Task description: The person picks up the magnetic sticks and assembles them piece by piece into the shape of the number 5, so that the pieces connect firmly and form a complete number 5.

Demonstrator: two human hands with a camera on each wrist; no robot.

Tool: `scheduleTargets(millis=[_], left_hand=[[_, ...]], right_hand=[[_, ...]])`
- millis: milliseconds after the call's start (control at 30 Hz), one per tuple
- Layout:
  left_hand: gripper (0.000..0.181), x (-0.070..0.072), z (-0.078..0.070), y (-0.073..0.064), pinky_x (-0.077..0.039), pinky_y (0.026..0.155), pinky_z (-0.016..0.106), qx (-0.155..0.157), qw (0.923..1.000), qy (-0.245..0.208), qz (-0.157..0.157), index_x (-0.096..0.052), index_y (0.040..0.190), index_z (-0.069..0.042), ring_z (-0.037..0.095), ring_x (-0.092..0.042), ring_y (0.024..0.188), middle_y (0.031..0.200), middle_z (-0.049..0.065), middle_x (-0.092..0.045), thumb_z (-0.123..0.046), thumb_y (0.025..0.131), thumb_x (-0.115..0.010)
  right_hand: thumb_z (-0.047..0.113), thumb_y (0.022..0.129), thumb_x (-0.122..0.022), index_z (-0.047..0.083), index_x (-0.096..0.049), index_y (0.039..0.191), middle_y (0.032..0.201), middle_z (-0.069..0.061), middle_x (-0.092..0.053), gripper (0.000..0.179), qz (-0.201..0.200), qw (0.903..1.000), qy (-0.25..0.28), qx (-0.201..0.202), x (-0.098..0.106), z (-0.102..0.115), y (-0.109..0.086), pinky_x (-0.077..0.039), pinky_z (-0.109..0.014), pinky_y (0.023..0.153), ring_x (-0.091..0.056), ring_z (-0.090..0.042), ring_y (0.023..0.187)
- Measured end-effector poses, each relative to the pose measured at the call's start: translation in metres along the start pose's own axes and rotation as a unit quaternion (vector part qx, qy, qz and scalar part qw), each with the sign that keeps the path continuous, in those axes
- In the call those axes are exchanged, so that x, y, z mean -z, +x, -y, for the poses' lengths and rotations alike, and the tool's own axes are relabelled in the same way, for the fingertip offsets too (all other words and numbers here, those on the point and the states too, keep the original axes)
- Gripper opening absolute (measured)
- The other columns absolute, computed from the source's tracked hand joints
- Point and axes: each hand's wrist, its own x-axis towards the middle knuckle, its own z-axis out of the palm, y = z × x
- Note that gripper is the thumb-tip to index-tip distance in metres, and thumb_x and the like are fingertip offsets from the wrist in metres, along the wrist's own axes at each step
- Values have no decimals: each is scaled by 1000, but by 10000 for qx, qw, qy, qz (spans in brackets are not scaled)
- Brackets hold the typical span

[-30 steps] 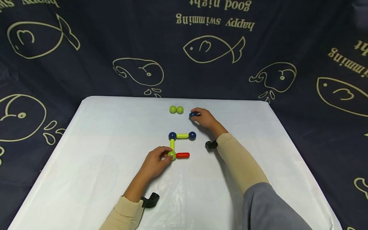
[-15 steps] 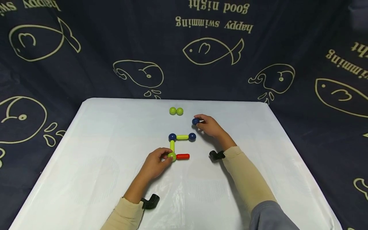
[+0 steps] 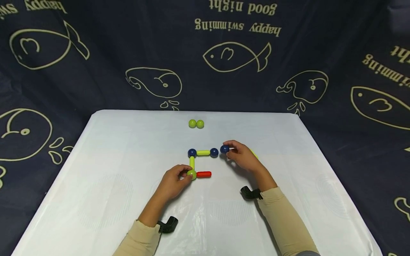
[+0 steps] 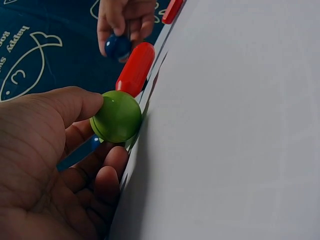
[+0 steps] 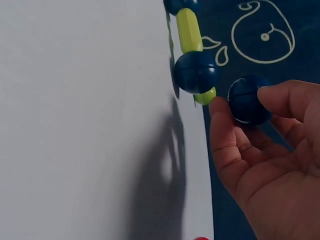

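My left hand [image 3: 173, 181] pinches a green ball [image 4: 117, 117] between thumb and fingers at the near corner of a ball-and-rod toy piece. From that ball a red rod [image 3: 204, 174] points right. A lime rod [image 3: 192, 163] runs away from me to a blue ball [image 3: 192, 153], and a second lime rod [image 3: 203, 153] leads right to another blue ball [image 3: 214, 153]. Just right of that end, my right hand [image 3: 241, 156] holds a loose blue ball [image 5: 248, 100] by thumb and fingertips, a small gap apart from the end ball.
Two green balls [image 3: 196, 124] lie side by side near the far edge of the white table [image 3: 134, 135]. A lime piece [image 3: 254, 153] shows partly from behind my right hand. Dark cloth [image 3: 166, 42] with fish drawings hangs beyond the table.
My right hand has come nearer to me and slightly right with the blue ball, from near the two green balls to beside the end ball. My left hand stays on the green ball.
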Motion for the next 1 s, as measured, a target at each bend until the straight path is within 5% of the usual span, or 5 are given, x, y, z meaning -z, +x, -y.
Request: scheduleTargets(millis=[333,1000], left_hand=[[21,0,-1,-3,-45,73,33,49,10000,28,-27,-71,109,-12,14,-58,84,92,-3,-64,-13,89,-74],[21,0,-2,0,-45,74,35,1,10000,41,33,-71,110,-11,16,-57,84,91,-1,-63,-12,89,-73]], right_hand=[[4,94,-64,6,-60,126,111,-11,-67,32,393,9989,-246,3,-10,3,-35,-52,-33,75,-66,-26,97],[7,90,-65,13,-62,118,93,0,-58,28,1032,9882,-1069,386,-33,-6,-42,-44,-31,76,-53,-18,87]])
